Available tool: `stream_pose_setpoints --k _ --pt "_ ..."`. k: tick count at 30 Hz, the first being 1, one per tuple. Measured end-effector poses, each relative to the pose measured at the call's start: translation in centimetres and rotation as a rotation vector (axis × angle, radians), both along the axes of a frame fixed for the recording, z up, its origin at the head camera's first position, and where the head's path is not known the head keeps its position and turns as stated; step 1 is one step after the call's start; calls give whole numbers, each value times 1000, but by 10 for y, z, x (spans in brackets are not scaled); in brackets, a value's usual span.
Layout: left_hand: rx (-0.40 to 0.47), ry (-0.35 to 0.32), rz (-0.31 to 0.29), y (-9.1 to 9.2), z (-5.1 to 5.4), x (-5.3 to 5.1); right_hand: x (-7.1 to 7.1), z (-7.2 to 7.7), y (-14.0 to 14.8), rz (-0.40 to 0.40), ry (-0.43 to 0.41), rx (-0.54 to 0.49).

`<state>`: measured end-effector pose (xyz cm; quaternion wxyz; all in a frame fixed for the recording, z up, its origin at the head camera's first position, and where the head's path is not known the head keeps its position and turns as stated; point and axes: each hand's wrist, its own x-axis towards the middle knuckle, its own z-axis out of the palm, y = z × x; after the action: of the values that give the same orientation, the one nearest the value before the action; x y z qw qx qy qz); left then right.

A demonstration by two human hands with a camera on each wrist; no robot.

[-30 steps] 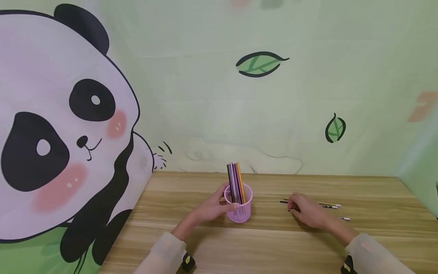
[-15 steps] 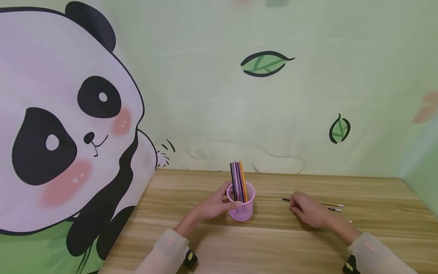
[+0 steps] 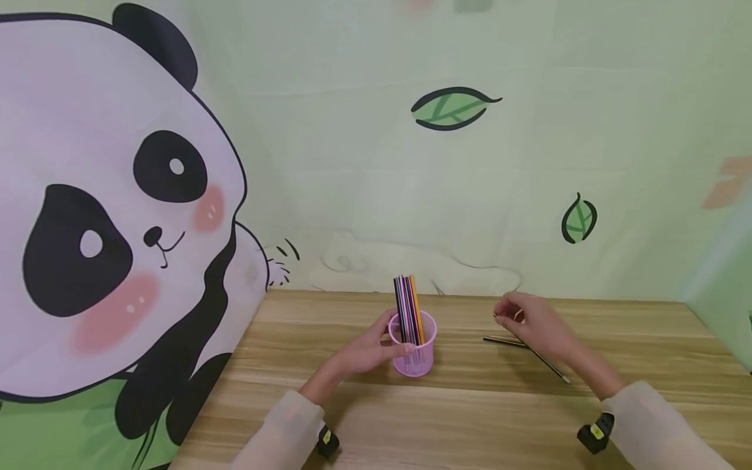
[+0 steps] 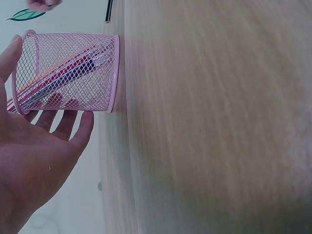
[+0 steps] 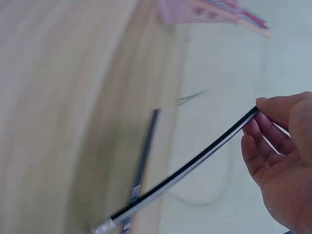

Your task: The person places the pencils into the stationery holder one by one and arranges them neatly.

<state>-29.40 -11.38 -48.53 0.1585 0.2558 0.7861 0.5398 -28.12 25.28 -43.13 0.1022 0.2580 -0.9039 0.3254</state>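
A pink mesh pencil cup stands upright on the table, holding a bundle of pencils that lean in it. My left hand grips the cup, thumb at the near rim and fingers round the far side, as the left wrist view also shows. To the right, my right hand is raised above the table. Between thumb and fingertips it pinches one end of a black-and-white pencil, whose eraser end slants downward. Beneath it lies a dark pencil, partly hidden by the hand in the head view.
The wooden table ends at the back against a pale green wall backdrop with a large panda at the left and printed leaves. A black wrist camera sits on my right wrist.
My right hand, earlier low over the pencils on the table, has risen with one pencil pinched in its fingers. My left hand keeps its grip on the pencil cup.
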Motion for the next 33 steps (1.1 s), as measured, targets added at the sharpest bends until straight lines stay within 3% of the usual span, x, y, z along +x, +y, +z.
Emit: stream_pose_setpoints --k 9,16,22,33 --pt "5 -4 -6 0 -1 -1 7 42 -23 -9 32 -209" --pt "-3 -5 3 0 0 0 11 67 -43 17 64 -355" --pt "-5 -5 2 0 1 0 13 82 -57 48 93 -417" --pt "3 -10 -1 0 1 0 12 97 -77 109 113 -544"
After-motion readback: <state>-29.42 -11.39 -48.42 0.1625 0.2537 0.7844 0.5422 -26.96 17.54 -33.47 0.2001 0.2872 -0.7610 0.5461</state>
